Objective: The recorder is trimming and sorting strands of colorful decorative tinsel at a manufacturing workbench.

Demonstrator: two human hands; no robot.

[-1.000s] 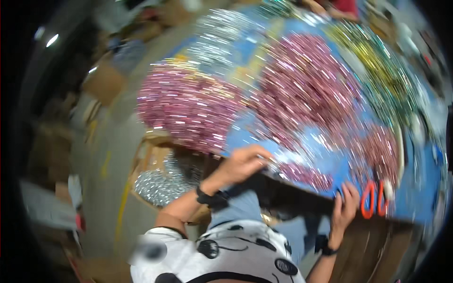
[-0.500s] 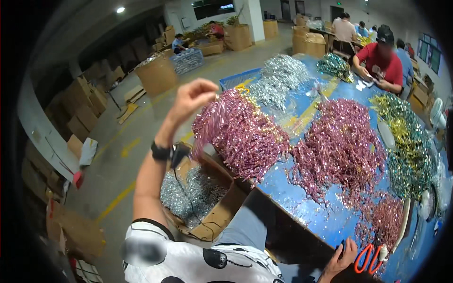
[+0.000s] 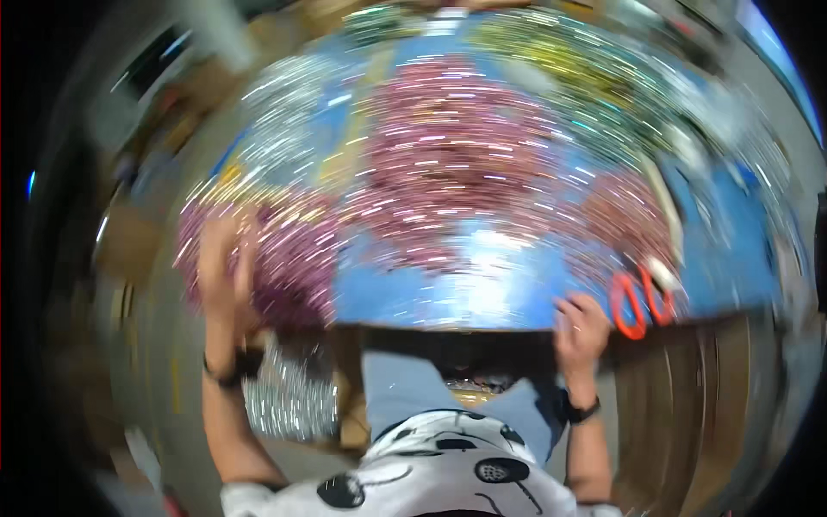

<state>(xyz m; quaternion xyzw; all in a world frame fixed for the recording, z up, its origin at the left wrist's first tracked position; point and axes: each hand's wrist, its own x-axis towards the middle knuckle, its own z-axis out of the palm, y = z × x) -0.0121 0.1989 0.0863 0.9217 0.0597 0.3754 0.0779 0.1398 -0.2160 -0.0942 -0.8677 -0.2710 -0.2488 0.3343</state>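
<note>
- Head view was very blurry, so little things were hard to see.
- Left hand (image 3: 226, 274) was up by the pink tinsel pile (image 3: 280, 258) at the desk's near left edge; grip unclear.
- Right hand (image 3: 581, 326) pressed open on the blue desk (image 3: 482, 289) edge, holding nothing.
- Tinsel might have slid off into the box (image 3: 289, 401) below.
- Red scissors (image 3: 639, 300) lay just beside the right hand and might have poked it.

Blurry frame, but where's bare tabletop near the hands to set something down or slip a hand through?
Bare blue table shows along the near edge, between the pink tinsel pile under the left hand and the right hand beside the orange scissors. A narrower blue strip lies at the far right. Farther back, pink, silver and green tinsel crowd the surface.
</note>
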